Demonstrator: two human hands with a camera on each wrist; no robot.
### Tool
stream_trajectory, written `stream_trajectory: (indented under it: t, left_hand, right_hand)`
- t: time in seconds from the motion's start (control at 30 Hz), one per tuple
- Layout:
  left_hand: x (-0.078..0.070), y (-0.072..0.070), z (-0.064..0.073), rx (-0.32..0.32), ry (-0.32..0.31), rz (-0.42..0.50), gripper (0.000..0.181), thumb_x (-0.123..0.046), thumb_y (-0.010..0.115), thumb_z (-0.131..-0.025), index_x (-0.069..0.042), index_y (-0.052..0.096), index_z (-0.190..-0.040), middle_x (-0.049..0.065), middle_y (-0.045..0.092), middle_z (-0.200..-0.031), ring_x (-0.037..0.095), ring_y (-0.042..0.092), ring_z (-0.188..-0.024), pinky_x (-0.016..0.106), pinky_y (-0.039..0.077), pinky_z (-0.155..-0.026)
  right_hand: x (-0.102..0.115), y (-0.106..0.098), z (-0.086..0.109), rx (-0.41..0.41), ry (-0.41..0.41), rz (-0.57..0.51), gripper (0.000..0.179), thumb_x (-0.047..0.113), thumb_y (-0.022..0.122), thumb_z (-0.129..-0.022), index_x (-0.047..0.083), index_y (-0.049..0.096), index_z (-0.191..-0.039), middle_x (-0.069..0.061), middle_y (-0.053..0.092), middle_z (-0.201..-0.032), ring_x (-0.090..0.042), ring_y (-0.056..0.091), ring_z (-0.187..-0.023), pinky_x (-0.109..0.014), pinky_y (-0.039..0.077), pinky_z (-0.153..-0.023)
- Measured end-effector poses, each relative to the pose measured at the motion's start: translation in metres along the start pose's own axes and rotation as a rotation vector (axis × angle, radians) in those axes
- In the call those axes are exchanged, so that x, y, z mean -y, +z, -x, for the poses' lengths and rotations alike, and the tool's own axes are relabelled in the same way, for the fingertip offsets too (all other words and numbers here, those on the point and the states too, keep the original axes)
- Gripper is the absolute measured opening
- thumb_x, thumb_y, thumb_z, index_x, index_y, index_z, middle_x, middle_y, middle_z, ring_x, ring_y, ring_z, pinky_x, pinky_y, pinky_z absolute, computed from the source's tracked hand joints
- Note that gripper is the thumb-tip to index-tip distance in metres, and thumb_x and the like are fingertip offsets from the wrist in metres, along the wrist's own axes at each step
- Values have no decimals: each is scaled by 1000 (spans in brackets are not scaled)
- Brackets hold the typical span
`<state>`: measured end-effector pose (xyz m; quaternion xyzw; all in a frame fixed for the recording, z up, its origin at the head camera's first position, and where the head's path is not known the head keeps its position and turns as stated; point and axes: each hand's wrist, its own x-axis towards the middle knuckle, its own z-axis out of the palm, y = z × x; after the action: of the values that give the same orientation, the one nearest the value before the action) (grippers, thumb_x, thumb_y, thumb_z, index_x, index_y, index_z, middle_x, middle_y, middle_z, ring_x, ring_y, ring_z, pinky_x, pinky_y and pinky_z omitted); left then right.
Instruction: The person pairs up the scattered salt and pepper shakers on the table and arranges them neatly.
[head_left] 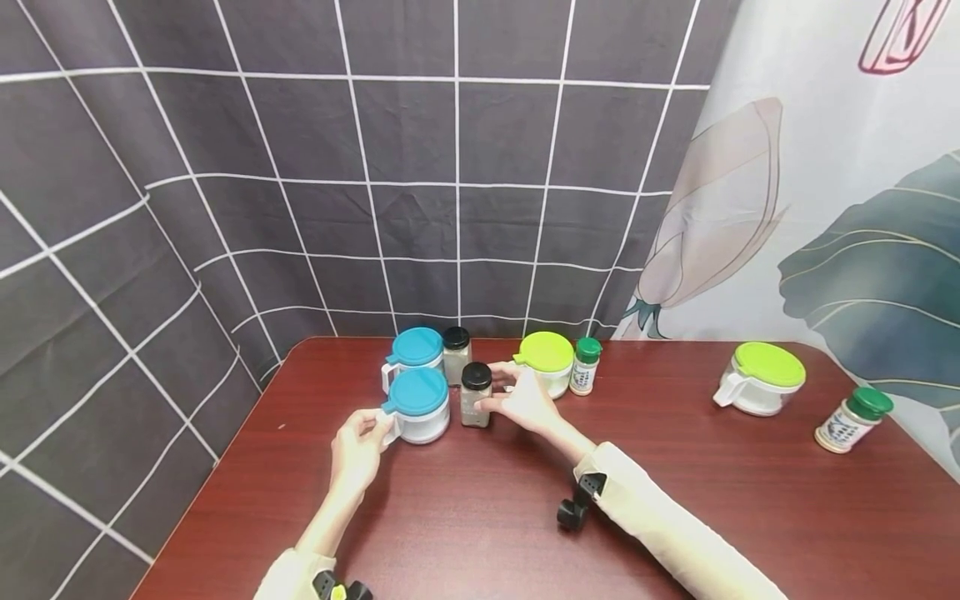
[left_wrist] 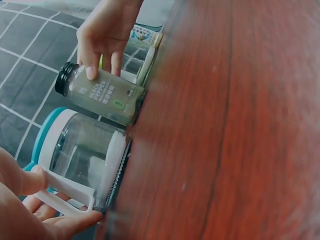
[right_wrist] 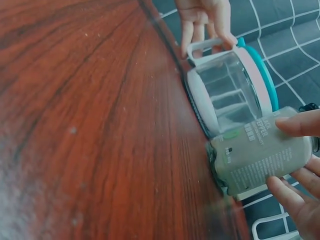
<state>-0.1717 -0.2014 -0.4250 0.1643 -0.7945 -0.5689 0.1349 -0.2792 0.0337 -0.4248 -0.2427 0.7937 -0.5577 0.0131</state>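
My left hand (head_left: 356, 454) pinches the white handle of the front blue-lidded seasoning jar (head_left: 420, 404), a clear pot standing on the table with some white content at its base in the wrist views. Just right of that pot, my right hand (head_left: 528, 406) holds a black-capped pepper jar (head_left: 476, 400) between thumb and fingers. "Black pepper" is printed on its label (left_wrist: 102, 92). The pepper jar stands upright, close beside the pot. Behind them are a second blue-lidded jar (head_left: 417, 346) and another black-capped jar (head_left: 456, 357), both partly hidden.
Right of my right hand stand a lime-lidded jar (head_left: 546, 354) and a green-capped shaker (head_left: 585, 367). Farther right are another lime-lidded jar (head_left: 765, 379) and a green-capped shaker (head_left: 853, 419). A grey gridded curtain (head_left: 405, 217) hangs along the back of the reddish-brown table (head_left: 465, 525).
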Motion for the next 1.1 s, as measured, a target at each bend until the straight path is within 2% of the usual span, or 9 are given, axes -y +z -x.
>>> stream_trajectory:
  t: [0.27,0.5,0.73,0.9,1.07,1.1]
  left_hand:
    - [4,0,-2,20,-23,56,24,-8,57,-95,6,60,-113,27,64,-115,23,66,-98,30,57,-78]
    - [4,-6,-7,33,-15,29,33,-10,60,-93,2,61,-123,26,64,-119,21,67,-95,30,58,-77]
    - [0,-10,-12,92,-60,81,36,-4,56,-94,10,54,-127,33,58,-124,26,68,-98,31,57,-77]
    - [1,-12,-17,125,-71,75,37,-4,56,-94,11,53,-128,33,56,-126,28,66,-102,33,57,-78]
    - [1,-11,-19,153,-112,132,40,-3,54,-95,14,48,-130,35,52,-130,21,66,-100,35,56,-81]
    - [1,-11,-19,159,-120,145,40,-3,54,-95,14,47,-131,36,51,-131,19,65,-99,35,56,-82]
  right_hand:
    - [0,3,-3,12,-15,53,48,8,80,-73,-2,63,-117,-19,69,-111,-32,68,-101,-43,54,-90]
    - [3,4,-3,25,-12,102,48,7,79,-74,-2,62,-118,-19,69,-113,-31,68,-102,-41,53,-91]
    - [4,4,-7,65,-11,112,49,9,79,-75,-4,61,-119,-20,68,-115,-32,68,-103,-41,53,-91]
    - [4,6,-8,64,-3,104,48,8,79,-75,-3,61,-118,-19,68,-115,-32,68,-102,-41,53,-90]
    - [5,9,-10,60,16,101,49,8,79,-74,-1,62,-119,-18,68,-116,-30,68,-104,-42,52,-93]
    - [5,9,-11,62,20,102,49,9,79,-74,-1,62,-120,-17,68,-116,-30,68,-104,-43,49,-98]
